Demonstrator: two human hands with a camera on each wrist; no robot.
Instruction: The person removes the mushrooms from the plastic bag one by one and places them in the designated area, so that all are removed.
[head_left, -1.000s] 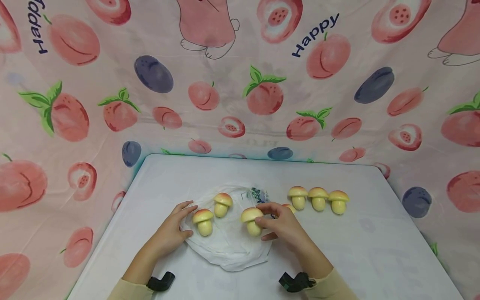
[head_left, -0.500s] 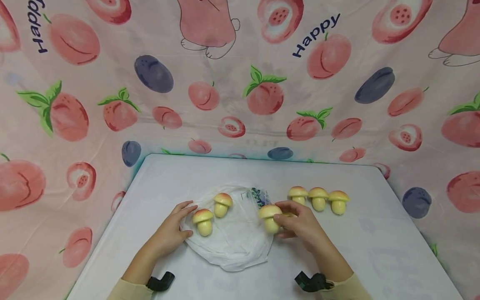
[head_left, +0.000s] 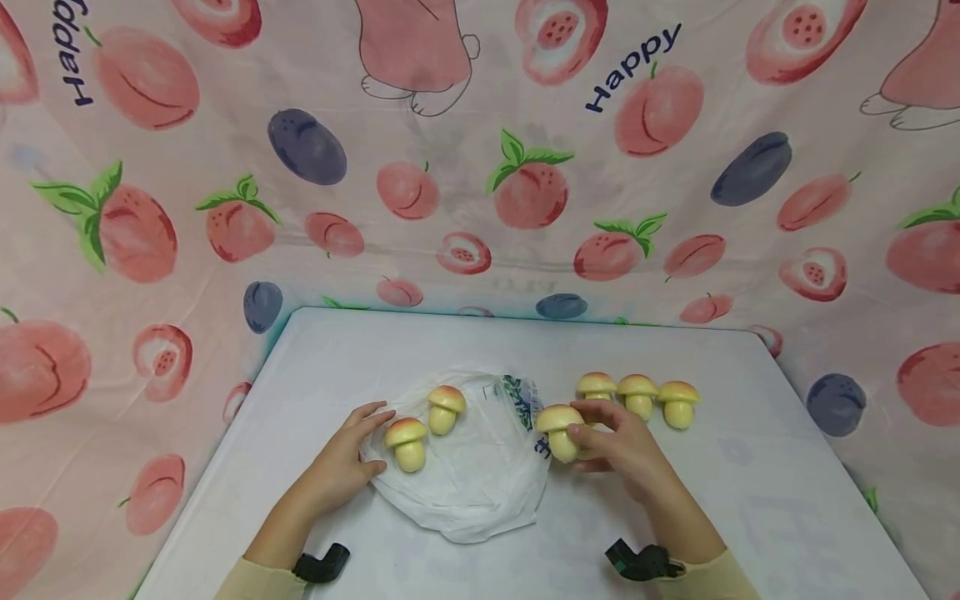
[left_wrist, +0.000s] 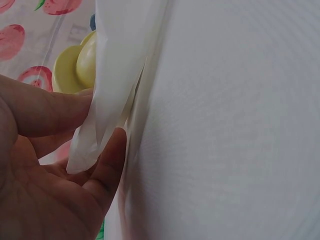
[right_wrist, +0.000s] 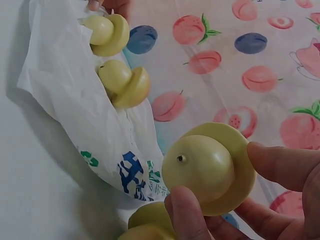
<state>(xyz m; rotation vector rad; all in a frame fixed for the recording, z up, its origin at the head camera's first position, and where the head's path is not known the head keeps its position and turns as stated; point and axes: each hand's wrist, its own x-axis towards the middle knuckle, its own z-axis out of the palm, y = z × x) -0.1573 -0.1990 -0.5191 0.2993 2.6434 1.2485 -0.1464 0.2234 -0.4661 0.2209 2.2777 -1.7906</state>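
Yellow mushroom | in right hand | left hand holds bag

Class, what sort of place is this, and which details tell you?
Probably an indoor tabletop recording setup: a white table, a fruit-print cloth hung behind it, and a black device at each wrist.

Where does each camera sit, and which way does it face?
Head: worn on the head, facing forward and down at the plastic bag and mushroom shapes; left grip, right grip and sleeves show.
Left wrist: worn there, facing the left grip on the bag's edge.
Right wrist: worn there, facing the right grip and its held mushroom shape; left fingertips show up top.
Head and right wrist views share the held mushroom shape.
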